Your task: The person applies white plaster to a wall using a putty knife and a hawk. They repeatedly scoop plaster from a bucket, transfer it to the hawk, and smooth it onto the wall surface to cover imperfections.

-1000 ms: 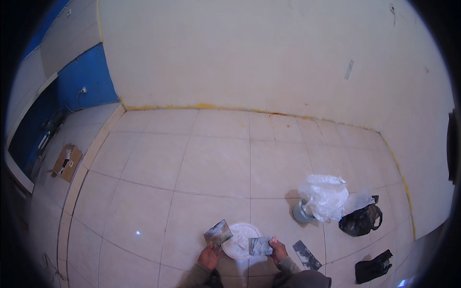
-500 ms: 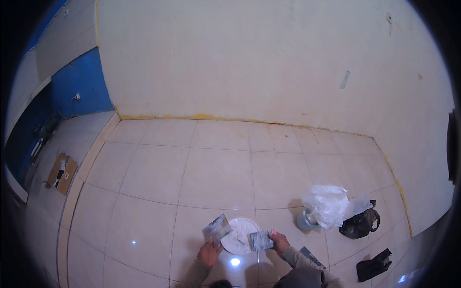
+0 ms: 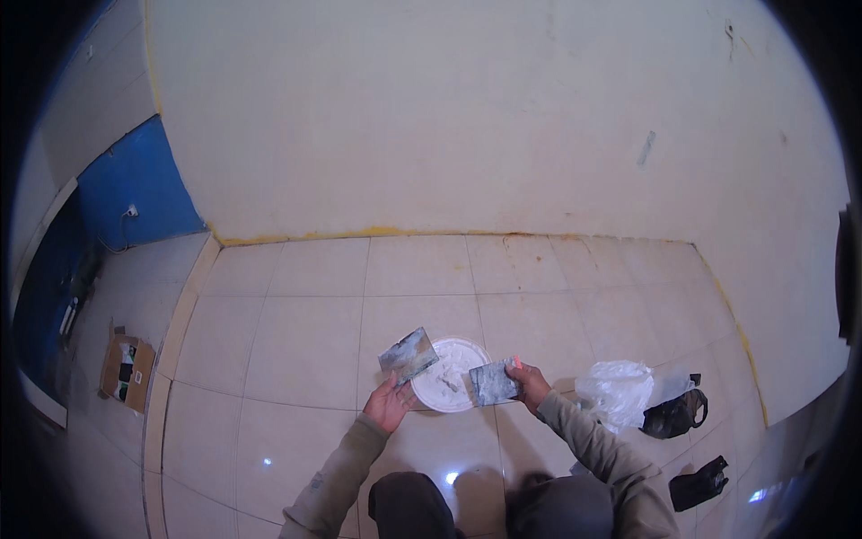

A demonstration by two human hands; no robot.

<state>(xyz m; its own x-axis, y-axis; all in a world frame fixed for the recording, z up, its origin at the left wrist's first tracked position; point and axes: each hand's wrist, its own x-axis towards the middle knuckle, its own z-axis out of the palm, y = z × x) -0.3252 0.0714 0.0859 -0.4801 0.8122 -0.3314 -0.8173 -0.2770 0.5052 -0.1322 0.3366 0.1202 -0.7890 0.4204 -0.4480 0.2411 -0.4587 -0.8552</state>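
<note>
In my left hand (image 3: 390, 404), held by its lower edge, is a flat, rectangular metal blade (image 3: 408, 356) smeared with grey-white material. My right hand (image 3: 530, 384) grips a second smeared metal blade (image 3: 492, 383), with a bit of pink showing by the fingers. Both blades are over a round white lid or tray (image 3: 434, 403) with white paste in its middle; from above I cannot tell whether they touch it. My knees and sleeved forearms frame the lower part of the view.
A crumpled clear plastic bag (image 3: 612, 393) is at the right, beside a black bag (image 3: 664, 416); another black item (image 3: 698, 483) lies nearer. An open cardboard box (image 3: 126, 372) is on the left, beyond a low step (image 3: 189, 296). A pale wall (image 3: 431, 126) bounds the tiled floor (image 3: 310, 332).
Both hands and their blades have moved up and slightly forward in the view, and more of my forearms and knees shows. The grips look the same.
</note>
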